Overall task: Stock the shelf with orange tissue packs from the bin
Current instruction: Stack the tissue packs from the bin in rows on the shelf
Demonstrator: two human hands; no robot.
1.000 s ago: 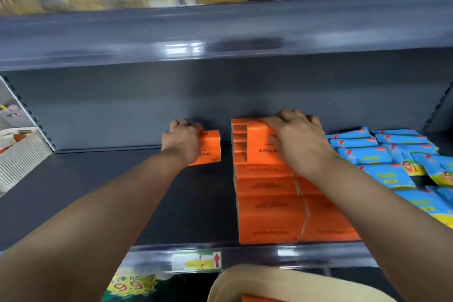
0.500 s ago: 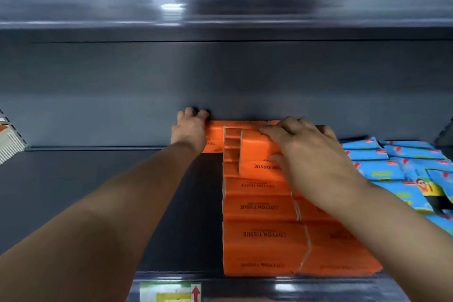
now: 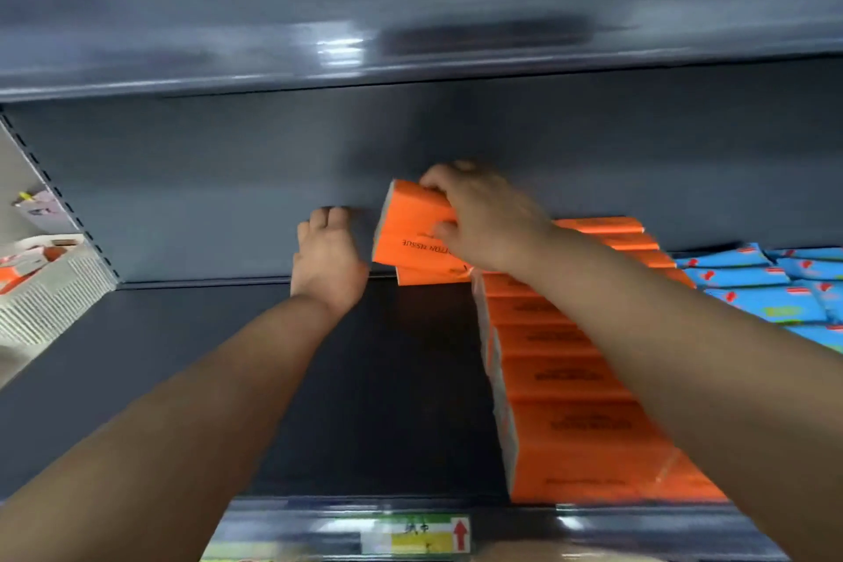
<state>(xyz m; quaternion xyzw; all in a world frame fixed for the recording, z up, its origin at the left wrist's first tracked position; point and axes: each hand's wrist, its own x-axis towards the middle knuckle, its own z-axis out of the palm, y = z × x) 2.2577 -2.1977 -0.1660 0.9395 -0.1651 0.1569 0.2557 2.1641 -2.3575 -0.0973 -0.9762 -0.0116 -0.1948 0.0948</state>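
Head view, looking forward and down into a dark grey shelf (image 3: 182, 379) bay. Right hand (image 3: 483, 219) grips one orange tissue pack (image 3: 410, 228), fingers over its far top edge and thumb on the printed face. This pack is raised and tilted, its long axis running left to right, the "COTTON TISSUE" print upside down to the viewer and its left end turned up toward the back panel (image 3: 228, 187). Directly beneath it a second orange pack (image 3: 429, 275) lies flat against the back panel. Left hand (image 3: 328, 260) rests palm down just left of both packs, fingers curled at the back panel; whether it touches them cannot be told.

Right of these, a stacked row of orange packs (image 3: 570, 379) runs from the back panel to the near shelf lip. Blue packets (image 3: 775, 283) lie further right. A white slotted basket (image 3: 50, 287) stands beyond the left upright.

Bare shelf floor extends left of the orange row, from back panel to the near edge, where a price label (image 3: 419, 536) with a red arrow is fixed.
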